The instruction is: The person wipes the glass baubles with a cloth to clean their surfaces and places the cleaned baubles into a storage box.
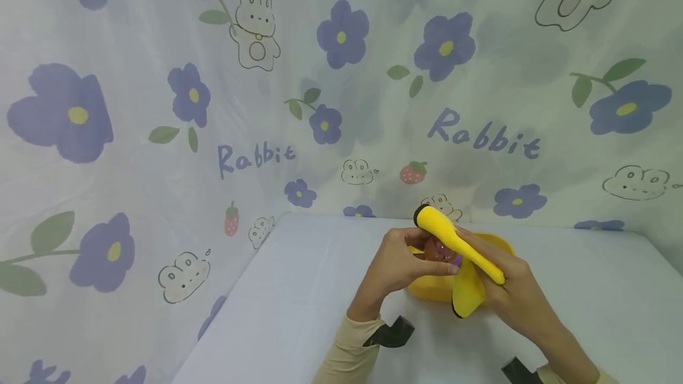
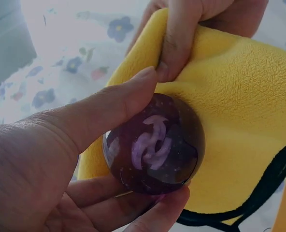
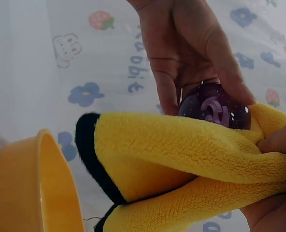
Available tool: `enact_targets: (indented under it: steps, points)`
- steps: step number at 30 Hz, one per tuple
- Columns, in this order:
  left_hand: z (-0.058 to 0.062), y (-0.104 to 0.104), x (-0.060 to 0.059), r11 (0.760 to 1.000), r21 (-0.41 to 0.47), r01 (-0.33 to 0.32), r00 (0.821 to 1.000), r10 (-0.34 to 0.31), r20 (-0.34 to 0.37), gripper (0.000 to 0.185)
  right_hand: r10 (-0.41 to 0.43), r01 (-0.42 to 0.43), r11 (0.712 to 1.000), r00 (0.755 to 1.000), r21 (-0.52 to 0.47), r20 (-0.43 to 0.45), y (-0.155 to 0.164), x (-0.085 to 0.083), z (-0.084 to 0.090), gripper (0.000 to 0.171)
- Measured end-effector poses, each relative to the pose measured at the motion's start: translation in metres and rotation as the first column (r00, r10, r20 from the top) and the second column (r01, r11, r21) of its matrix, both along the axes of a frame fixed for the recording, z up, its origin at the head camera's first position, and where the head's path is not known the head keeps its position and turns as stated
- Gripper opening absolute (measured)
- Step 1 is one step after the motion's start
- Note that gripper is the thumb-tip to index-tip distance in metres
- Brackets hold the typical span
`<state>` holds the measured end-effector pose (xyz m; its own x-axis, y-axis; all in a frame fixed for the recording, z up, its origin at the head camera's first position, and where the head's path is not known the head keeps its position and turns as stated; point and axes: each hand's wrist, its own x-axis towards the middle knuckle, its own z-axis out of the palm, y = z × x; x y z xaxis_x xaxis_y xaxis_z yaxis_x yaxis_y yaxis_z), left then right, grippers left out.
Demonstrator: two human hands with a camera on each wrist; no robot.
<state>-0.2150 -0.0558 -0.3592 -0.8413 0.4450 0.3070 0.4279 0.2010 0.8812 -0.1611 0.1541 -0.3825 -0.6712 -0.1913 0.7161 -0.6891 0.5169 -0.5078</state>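
My left hand [image 1: 397, 262] holds a dark purple, see-through ball [image 2: 155, 145] between thumb and fingers. Inside the ball a pale, curved emblem shows. Beside it, my right hand [image 1: 514, 289] pinches a yellow fleecy cloth [image 3: 172, 140] with black edging. In the left wrist view the cloth lies against the far side of the ball, and the right thumb presses into its folds close to the left thumb. Part of the cloth hangs down between the hands in the head view. The folds hide some of the ball in the right wrist view.
A yellow plastic basin [image 1: 432, 290] stands on the white tabletop [image 1: 299, 301] just behind and below the hands. Around the table hangs a pale curtain [image 1: 373, 93] printed with flowers, rabbits and strawberries. Dark wrist mounts [image 1: 392, 332] sit at both sleeves.
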Motion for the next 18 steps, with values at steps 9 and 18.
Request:
enact_targets:
  steps: [9, 18]
  points:
    - [0.0030, 0.0009, 0.0056, 1.000, -0.022, -0.022, 0.999, 0.023, 0.034, 0.046, 0.007, -0.004, 0.998, 0.998, -0.055, 0.055, 0.0028, -0.0027, -0.0069, 0.055]
    - [0.0036, 0.0002, 0.0058, 0.999, 0.049, -0.009, 1.000, 0.009, -0.009, 0.046, 0.035, -0.020, 0.993, 0.991, -0.116, 0.132, 0.0020, -0.0042, -0.0076, 0.051]
